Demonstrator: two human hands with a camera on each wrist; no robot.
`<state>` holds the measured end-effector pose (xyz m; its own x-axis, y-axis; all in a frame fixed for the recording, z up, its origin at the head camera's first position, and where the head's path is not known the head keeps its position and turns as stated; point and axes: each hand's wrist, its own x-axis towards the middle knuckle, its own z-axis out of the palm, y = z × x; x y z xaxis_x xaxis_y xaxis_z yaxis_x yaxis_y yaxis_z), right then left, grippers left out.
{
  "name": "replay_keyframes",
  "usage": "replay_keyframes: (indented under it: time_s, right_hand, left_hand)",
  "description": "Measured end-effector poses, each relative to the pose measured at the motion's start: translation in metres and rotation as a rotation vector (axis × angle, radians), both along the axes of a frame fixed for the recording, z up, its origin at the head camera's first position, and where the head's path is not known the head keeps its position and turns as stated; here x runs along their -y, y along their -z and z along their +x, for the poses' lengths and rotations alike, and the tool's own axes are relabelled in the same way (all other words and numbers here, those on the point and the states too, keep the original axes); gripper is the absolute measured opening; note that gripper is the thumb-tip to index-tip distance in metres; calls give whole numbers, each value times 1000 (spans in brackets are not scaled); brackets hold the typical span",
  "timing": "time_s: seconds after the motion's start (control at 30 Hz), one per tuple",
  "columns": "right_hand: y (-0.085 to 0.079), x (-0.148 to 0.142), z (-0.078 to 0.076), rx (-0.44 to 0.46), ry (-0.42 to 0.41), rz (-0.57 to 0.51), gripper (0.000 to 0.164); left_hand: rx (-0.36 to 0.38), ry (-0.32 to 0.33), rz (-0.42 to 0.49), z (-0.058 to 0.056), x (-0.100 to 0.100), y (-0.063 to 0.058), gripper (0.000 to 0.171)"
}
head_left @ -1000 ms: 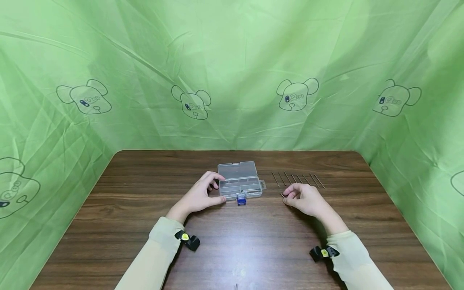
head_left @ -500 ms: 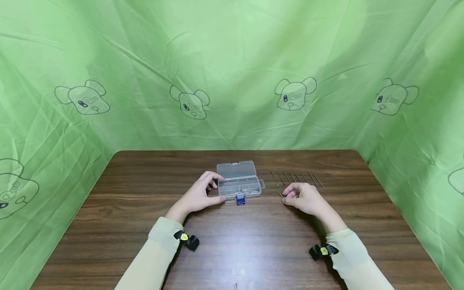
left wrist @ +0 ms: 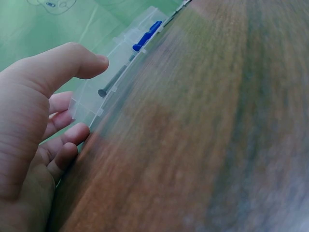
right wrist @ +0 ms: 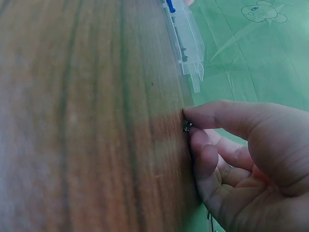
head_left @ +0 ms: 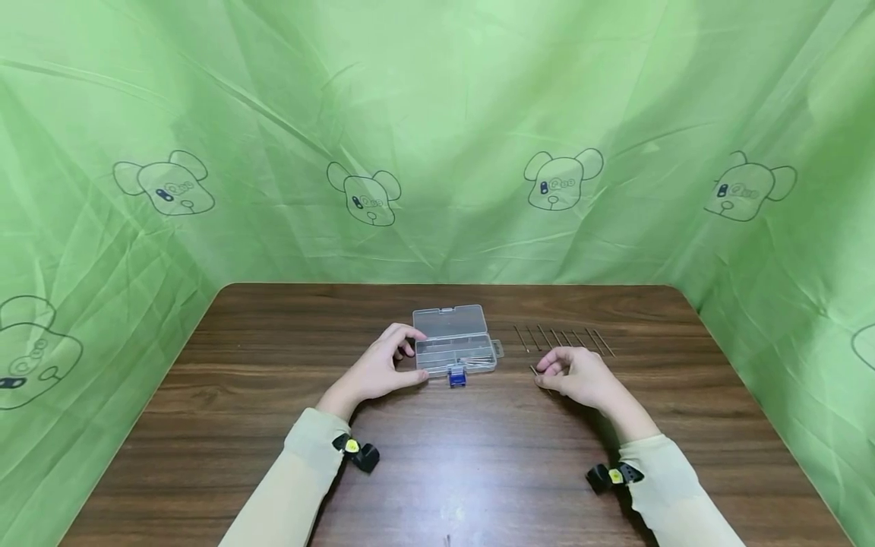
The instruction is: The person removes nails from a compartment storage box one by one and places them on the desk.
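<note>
Box (head_left: 435,357): standing open on the wooden table (head_left: 437,456), near the middle of its width and toward the far edge, showing clear plastic walls and dividers.
Lid (head_left: 447,322): swinging back toward the far edge and resting behind the compartments; lying flat or tilting, cannot tell which.
Blue latch (head_left: 456,376): hanging at the box's front edge, facing the near side.
Clear tab (head_left: 497,349): sticking out from the box's right end.
Boxed nails (head_left: 476,360): lying together in the right front compartment, pointing roughly left to right; showing one flat head through the clear wall in the left wrist view.
Left hand (head_left: 379,367): gripping the left end of the box, setting the thumb at the front corner and reaching the fingers to the rear part of that end.
Right hand (head_left: 574,372): pinching one nail (head_left: 533,369) between thumb and fingertips, to the right of the box and apart from it.
Pinched nail: poking out past the fingertips on a slant, mostly hiding in the grip; touching the table or hovering, cannot tell.
Row of nails (head_left: 545,336): lying spaced side by side on the table, slanting alike, just beyond the right hand.
Pale sleeves (head_left: 283,486): covering both forearms.
Wrist cameras (head_left: 367,458): sitting at both cuffs, showing black bodies and yellow patches.
Green cloth (head_left: 437,137): hanging around the table, creasing and bearing outlined animal heads.
</note>
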<state>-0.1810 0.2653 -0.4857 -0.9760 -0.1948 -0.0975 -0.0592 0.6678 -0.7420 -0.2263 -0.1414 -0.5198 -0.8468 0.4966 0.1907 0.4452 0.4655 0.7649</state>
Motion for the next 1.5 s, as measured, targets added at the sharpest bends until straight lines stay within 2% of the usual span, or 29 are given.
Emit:
replay_keyframes:
  time_s: [0.23,0.4,0.6,0.7,0.77,0.93,1.07,1.27,1.5]
  right_hand:
    - [2,-1,-2,31,40,-11,21]
    - [-2,0,-1,32,30,3,22]
    - [-22,3,-1,-97,56,104,21]
    - [-36,10,-7,-146,58,101,20]
    - [-45,17,-13,-162,28,76,20]
    - [-64,44,-29,-169,-126,-8,25]
    - [-70,74,-40,-138,-223,-77,28]
    - [-65,114,-48,-101,-253,-140,26]
    - [-41,144,-53,-142,-344,-101,17]
  left_hand:
    - [-7,7,11,-1,0,-1,62]
    - [-7,8,7,0,0,-3,62]
    - [-11,8,-1,0,-3,-3,62]
    - [-8,6,-2,0,-4,-2,63]
    - [-8,5,4,0,-4,-2,63]
    - [-7,0,11,0,-1,-3,64]
    - [-7,0,7,0,-1,-5,66]
    - [-23,8,16,-1,-2,-5,68]
    - [-25,13,11,-2,1,-3,69]
